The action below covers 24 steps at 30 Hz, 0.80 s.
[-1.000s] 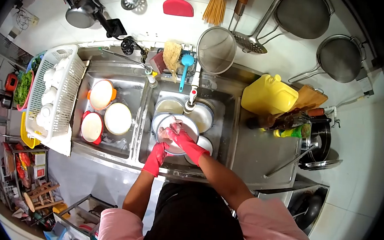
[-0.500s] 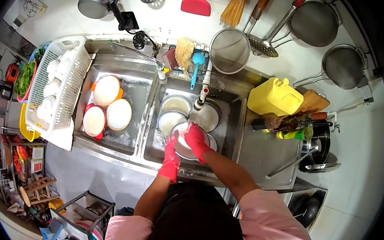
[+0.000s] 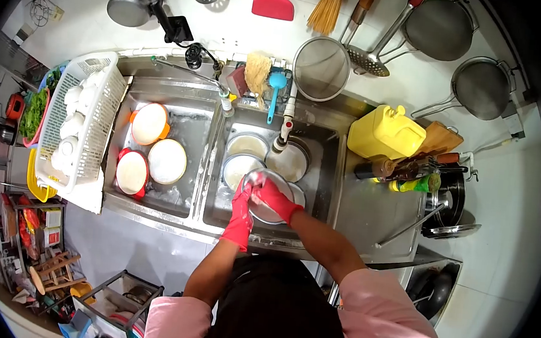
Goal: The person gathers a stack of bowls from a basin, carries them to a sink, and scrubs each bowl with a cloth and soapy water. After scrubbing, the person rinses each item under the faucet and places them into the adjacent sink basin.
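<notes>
Both hands wear wet red rubber gloves over the right basin of a steel sink. My left hand (image 3: 241, 210) grips the left rim of a round, metal-rimmed bowl (image 3: 269, 215), which looks tilted. Inside the bowl near its far left rim, my right hand (image 3: 273, 198) is closed, pressing on the surface; whatever lies under its fingers is hidden. Suds show on the gloves. Around the held bowl sit other round bowls: a cloudy one (image 3: 242, 169) to the left, another (image 3: 248, 144) behind it, and a larger vessel (image 3: 289, 161) under the faucet (image 3: 284, 132).
In the left basin stand an orange pot (image 3: 149, 124), a red pot (image 3: 132, 172) and a pale round dish (image 3: 167, 161). A white basket (image 3: 99, 124) of bowls is left; a yellow jug (image 3: 384, 133) and bottles (image 3: 419, 182) are right. Strainers (image 3: 321, 69) hang behind.
My right hand has slid from the bowl's upper right toward its far left rim, close to my left hand. The left hand keeps its grip. The view has shifted slightly.
</notes>
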Tool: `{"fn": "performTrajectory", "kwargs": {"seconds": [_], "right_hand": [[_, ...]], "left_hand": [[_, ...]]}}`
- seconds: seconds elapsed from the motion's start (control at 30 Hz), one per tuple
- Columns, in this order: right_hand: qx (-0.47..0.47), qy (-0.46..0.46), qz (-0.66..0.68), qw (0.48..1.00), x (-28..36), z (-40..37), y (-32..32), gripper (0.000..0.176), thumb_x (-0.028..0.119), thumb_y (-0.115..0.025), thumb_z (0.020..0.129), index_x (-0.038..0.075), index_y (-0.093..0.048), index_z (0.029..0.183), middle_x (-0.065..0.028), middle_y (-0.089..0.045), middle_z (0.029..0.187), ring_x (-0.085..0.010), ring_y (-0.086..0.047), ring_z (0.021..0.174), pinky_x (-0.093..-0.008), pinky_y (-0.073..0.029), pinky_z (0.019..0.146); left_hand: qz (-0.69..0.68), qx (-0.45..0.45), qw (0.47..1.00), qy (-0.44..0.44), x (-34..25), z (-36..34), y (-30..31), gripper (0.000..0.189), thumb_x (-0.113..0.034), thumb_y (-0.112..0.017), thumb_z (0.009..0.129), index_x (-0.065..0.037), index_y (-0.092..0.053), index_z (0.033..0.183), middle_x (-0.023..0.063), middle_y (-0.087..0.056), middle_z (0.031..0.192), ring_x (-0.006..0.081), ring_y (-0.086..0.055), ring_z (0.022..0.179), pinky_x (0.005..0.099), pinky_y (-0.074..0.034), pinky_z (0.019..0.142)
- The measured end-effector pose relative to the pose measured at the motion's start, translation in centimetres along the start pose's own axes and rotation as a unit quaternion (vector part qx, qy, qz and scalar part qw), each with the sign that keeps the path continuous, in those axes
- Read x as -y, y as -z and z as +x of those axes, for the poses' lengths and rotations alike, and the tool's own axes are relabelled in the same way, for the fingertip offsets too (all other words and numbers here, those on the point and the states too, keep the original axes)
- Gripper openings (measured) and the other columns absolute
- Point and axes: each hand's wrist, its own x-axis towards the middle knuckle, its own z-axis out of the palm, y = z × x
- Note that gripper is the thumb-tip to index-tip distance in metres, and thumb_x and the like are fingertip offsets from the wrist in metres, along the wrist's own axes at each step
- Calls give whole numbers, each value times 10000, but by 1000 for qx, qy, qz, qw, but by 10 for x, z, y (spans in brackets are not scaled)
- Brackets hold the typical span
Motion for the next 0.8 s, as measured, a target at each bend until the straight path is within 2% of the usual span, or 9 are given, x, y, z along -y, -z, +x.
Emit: {"fn": "performTrajectory", "kwargs": {"seconds": [0.03, 0.1, 0.2, 0.27, 0.4, 0.47, 0.53, 0.7, 0.8], "right_hand": [[132, -32, 101, 986, -31, 12, 2, 124, 130, -567, 885, 79, -564, 998, -99, -638, 847, -227, -613, 765, -340, -485, 671], [96, 79, -254, 959, -27, -10, -10, 217, 314, -626, 877, 107, -619, 943, -147, -655, 879, -259, -620, 840, -415, -481, 729], [47, 217, -583, 782, 28, -43, 22, 103, 194, -621, 814, 119, -640, 882, -94, -639, 828, -249, -611, 833, -403, -479, 749], [-242, 268, -603, 711, 41, -31, 22, 62, 172, -643, 758, 131, -652, 803, -58, -654, 837, -293, -602, 815, -430, -471, 758], [-159, 164, -134, 964, 91, -31, 30, 131, 123, -644, 764, 52, -621, 873, -118, -646, 864, -315, -610, 857, -417, -497, 762], [-79, 131, -60, 986, 98, -24, 33, 227, 119, -688, 753, 32, -593, 939, -128, -659, 914, -294, -628, 867, -398, -509, 758], [1, 198, -259, 945, 73, -9, 39, 354, 96, -749, 722, 17, -531, 990, -87, -706, 981, -231, -671, 836, -351, -531, 716], [55, -20, -134, 989, 100, -12, 53, 787, 192, -835, 716, -23, -430, 1355, -153, -654, 1066, -175, -663, 768, -275, -534, 726], [133, 2, -153, 979, 26, 7, 82, 524, 245, -742, 816, 59, -575, 1277, -130, -675, 1028, -154, -646, 860, -315, -536, 720]], "left_hand": [[-42, -6, 998, 45, -2, 4, 7, 459, -201, -564, 984, -39, -473, 1403, 87, -672, 1050, 171, -612, 807, 296, -514, 722], [-9, -38, 998, 42, -29, -7, -8, 458, -222, -549, 983, -43, -475, 1398, 106, -638, 1122, 205, -616, 835, 314, -522, 749], [25, -40, 999, -18, -27, -3, 1, 484, -234, -573, 968, -37, -473, 1399, 119, -597, 1234, 234, -596, 1040, 351, -486, 908], [39, -31, 999, -10, -38, -6, -7, 489, -226, -584, 958, -36, -476, 1395, 128, -580, 1303, 245, -565, 1158, 364, -439, 998], [36, 30, 991, 128, -66, -16, -8, 502, -196, -591, 915, -45, -486, 1382, 131, -581, 1303, 274, -552, 1201, 396, -432, 1027], [44, 49, 984, 166, -59, -8, 1, 509, -170, -586, 902, -52, -484, 1386, 135, -584, 1296, 283, -558, 1193, 406, -448, 1016], [30, 54, 979, 196, -59, -7, 6, 568, -94, -584, 829, -48, -487, 1386, 149, -593, 1274, 301, -571, 1170, 407, -459, 1004], [34, 110, 975, 190, -85, -17, -12, 689, -47, -571, 695, -31, -496, 1380, 163, -613, 1230, 314, -576, 1159, 387, -453, 1004], [2, 133, 982, 137, -92, -12, -12, 766, -56, -569, 650, -34, -460, 1407, 173, -585, 1269, 325, -575, 1155, 401, -442, 1024]]}}
